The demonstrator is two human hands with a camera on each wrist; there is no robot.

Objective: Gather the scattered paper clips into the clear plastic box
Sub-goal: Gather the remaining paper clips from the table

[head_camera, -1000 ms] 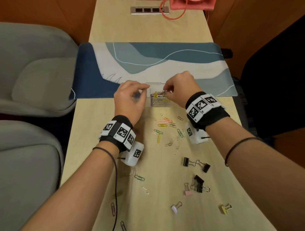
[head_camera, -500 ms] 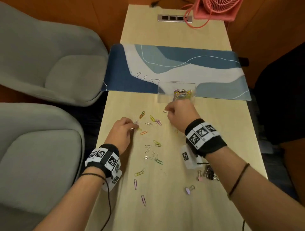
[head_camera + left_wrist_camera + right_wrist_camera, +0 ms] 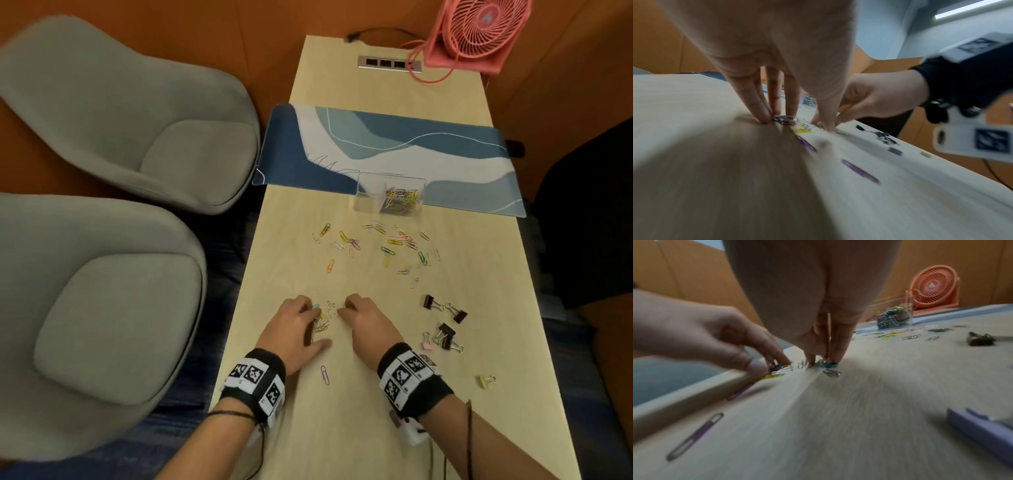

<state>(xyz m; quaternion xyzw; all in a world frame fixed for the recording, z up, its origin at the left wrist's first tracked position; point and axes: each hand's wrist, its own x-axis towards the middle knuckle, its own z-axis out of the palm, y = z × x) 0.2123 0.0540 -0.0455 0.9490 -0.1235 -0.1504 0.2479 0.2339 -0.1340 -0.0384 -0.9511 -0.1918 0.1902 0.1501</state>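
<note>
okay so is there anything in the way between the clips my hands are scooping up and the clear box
Nothing upright blocks the way. Between the small pile of paper clips under the left hand and right hand and the clear plastic box lie only more scattered paper clips flat on the table. The binder clips sit off to the right.

Both hands have left the box (image 3: 390, 193) at the mat's edge and come back along the table (image 3: 479, 274) to its near part. A second ago they were at the box's rim; half a second ago they were among the clips in front of it. Now the left hand (image 3: 294, 329) and right hand (image 3: 363, 318) sit close together, fingertips down on a small cluster of clips (image 3: 325, 317) between them. The head view has also shifted, so the fan (image 3: 479, 31) shows whole.
</note>
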